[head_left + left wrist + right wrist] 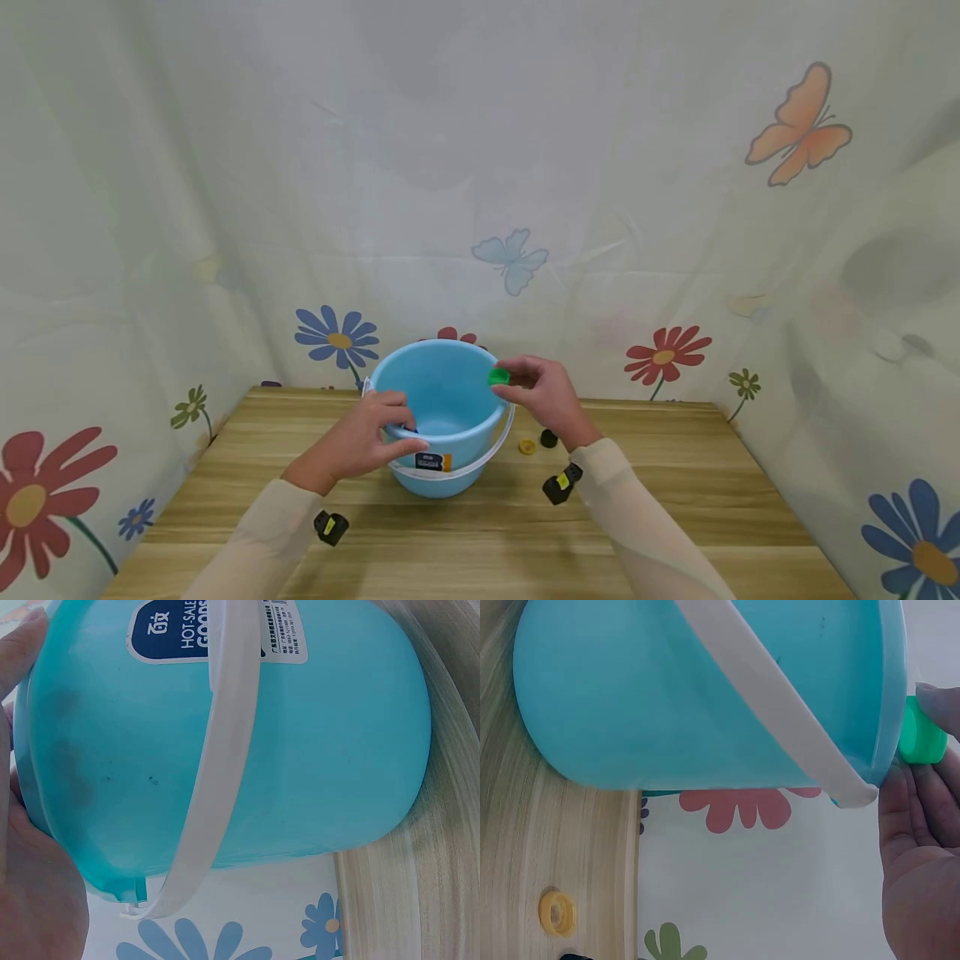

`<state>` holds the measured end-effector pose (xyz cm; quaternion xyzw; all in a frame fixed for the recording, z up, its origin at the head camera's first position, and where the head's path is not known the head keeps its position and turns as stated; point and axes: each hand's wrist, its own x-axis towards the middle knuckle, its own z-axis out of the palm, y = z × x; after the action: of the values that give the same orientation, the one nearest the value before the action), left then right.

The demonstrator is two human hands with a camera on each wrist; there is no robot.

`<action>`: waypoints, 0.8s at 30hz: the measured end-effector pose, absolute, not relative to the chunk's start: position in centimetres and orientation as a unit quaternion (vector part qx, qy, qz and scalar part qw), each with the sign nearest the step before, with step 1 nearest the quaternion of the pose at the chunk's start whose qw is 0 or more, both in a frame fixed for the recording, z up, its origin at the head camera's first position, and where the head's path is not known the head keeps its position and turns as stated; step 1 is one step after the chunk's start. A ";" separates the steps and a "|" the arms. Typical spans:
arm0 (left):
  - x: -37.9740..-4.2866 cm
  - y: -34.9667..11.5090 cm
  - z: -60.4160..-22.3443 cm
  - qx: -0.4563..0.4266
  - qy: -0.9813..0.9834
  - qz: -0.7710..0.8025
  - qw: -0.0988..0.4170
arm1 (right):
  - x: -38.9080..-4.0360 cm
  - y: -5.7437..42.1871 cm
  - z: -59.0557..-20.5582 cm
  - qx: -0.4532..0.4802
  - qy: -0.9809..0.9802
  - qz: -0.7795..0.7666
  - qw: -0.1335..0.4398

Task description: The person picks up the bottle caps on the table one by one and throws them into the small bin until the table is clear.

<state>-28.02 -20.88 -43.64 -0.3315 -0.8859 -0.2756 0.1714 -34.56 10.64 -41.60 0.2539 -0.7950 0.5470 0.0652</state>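
Note:
A light blue bucket (442,454) stands upright on the wooden table, its white handle (217,765) hanging down on the near side. My left hand (367,437) grips its near-left rim, thumb outside and fingers bent over into the inside. A small dark patch shows by those fingertips; I cannot tell what it is. My right hand (543,396) pinches a green bottle cap (922,735) between thumb and fingers at the right rim. On the table right of the bucket lie a yellow bottle cap (527,447) and a black round cap (549,437).
The wooden table (660,492) ends at a back edge behind the bucket. A pale curtain (375,167) printed with flowers and butterflies surrounds it at the back and sides. Small black devices (330,527) sit at both wrists.

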 end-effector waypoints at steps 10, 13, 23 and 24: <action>-28.1 -20.9 -43.5 -0.336 -0.883 -0.278 0.171 | -34.4 9.7 -41.3 0.255 -0.792 0.549 0.077; -28.1 -20.9 -43.5 -0.335 -0.884 -0.279 0.169 | -34.4 9.4 -41.2 0.250 -0.794 0.549 0.079; -28.0 -20.8 -43.4 -0.327 -0.887 -0.281 0.164 | -34.6 8.2 -40.8 0.226 -0.807 0.541 0.076; -28.0 -20.8 -43.4 -0.327 -0.888 -0.281 0.164 | -34.3 8.1 -40.5 0.225 -0.807 0.541 0.075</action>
<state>-28.04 -20.84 -43.44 -0.3266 -0.8876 -0.2806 0.1637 -34.28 8.10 -40.51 0.2251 -0.8071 0.5406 0.0753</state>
